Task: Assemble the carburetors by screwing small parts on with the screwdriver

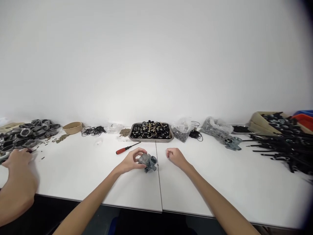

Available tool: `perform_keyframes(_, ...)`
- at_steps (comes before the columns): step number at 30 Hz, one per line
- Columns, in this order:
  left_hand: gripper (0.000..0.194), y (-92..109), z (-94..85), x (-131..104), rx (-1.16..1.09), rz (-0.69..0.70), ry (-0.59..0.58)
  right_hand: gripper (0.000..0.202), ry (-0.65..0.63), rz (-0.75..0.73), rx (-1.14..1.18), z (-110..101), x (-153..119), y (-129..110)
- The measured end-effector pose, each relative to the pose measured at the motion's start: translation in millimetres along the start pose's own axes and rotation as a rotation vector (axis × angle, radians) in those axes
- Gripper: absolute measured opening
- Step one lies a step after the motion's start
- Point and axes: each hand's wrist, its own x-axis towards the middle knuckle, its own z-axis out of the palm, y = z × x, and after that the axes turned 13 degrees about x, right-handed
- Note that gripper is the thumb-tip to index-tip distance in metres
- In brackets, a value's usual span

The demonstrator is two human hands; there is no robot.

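A grey metal casting [147, 162] with a round opening on its right side rests on the white table, left of the seam between two tabletops. My left hand [132, 160] grips it from the left, thumb in front and fingers behind. To the right of the seam, my right hand [176, 156] is curled on the table, apart from the casting; whether something small is inside its fingers is hidden. Behind my left hand lies a screwdriver [124, 150] with a red and black handle, its shaft pointing to the back right.
A metal tray [151, 140] of black and brass parts stands at the back. Another person's hand [19, 158] touches the grey parts [29, 133] at far left. Black cables [286, 147] spread at right, near another casting [232, 143] and a bag [216, 127].
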Motion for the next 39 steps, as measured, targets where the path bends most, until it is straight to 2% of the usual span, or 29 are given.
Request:
perform_keyframes(3, 0.06, -5, -8.5, -1, -0.05, -0.033, -0.065, 0.022, -0.03, 0.001, 0.04, -2, 0, -7)
perform_keyframes(6, 0.068, -17, -14.8, -5, -0.145, -0.087, -0.074, 0.024, -0.097, -0.022, 0.105, -3, -4, -28)
perform_keyframes(10, 0.069, -30, -18.1, -11, -0.223, -0.093, -0.077, 0.036, -0.309, -0.082, 0.132, -1, -17, -72)
perform_keyframes(13, 0.069, -28, -21.4, -8, -0.224, -0.077, -0.144, 0.042, -0.43, -0.109, 0.035, 4, -22, -98)
perform_keyframes(16, 0.069, -21, -29.8, 0, -0.105, -0.047, -0.242, 0.045, -0.498, -0.083, 0.027, 10, -16, -109)
perform_keyframes(18, 0.064, -16, -41.7, 6, 0.1, 0.005, -0.232, 0.044, -0.527, -0.052, 0.051, 16, -10, -109)
perform_keyframes(20, 0.054, -11, -61.5, 9, 0.353, 0.056, -0.107, 0.042, -0.513, -0.039, 0.074, 21, -5, -104)
perform_keyframes(21, 0.048, -10, -74.6, 9, 0.481, 0.067, 0.006, 0.042, -0.497, -0.04, 0.089, 23, -3, -101)
perform_keyframes(25, 0.033, -22, -139.0, -6, 0.829, -0.022, 0.633, 0.046, -0.457, 0.019, 0.224, 31, -3, -84)
perform_keyframes(27, 0.04, -38, -167.8, -20, 0.888, -0.115, 0.872, 0.052, -0.482, 0.07, 0.33, 34, -6, -76)
perform_keyframes(28, 0.043, -48, -179.1, -27, 0.907, -0.167, 0.95, 0.053, -0.5, 0.088, 0.381, 35, -7, -74)
perform_keyframes(30, 0.045, -69, -194.7, -41, 0.941, -0.266, 1.021, 0.053, -0.528, 0.106, 0.448, 37, -9, -71)
perform_keyframes(34, 0.042, -100, -207.0, -54, 0.968, -0.383, 0.99, 0.047, -0.531, 0.119, 0.447, 38, -10, -75)
perform_keyframes(39, 0.034, -114, -217.5, -52, 0.963, -0.432, 0.973, 0.048, -0.521, 0.125, 0.396, 35, -10, -82)
